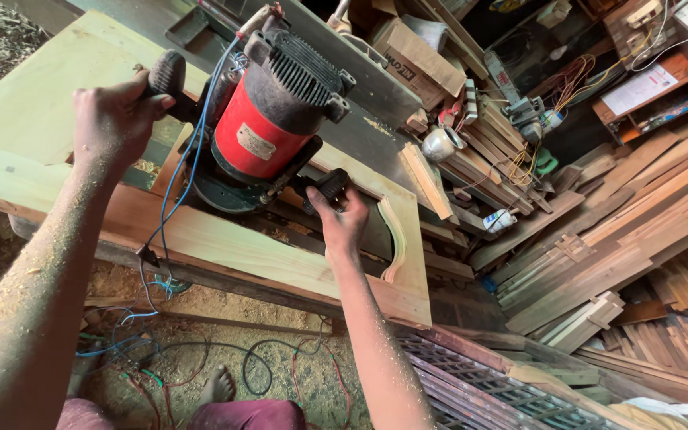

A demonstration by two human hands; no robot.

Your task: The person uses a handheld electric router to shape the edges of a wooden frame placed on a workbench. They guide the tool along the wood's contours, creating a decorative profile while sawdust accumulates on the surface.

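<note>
Sawdust coats both forearms; L hand (113, 119) is wrapped tight round the black knob handle (167, 74) on the left side of the red-bodied router (260, 131), w/ a blue cable (175, 175) hanging down just beside it to the tangle of wires on the dirt floor (201, 358). Router sits upright on a pale wooden door frame (224, 239) laid flat across the bench, approx. mid-frame, & R hand (342, 219) is closed on the opposite black handle (330, 187), right next to a curved cut-out (394, 239) in the frame. Stacked timber offcuts (615, 239) fill the right side.
</note>
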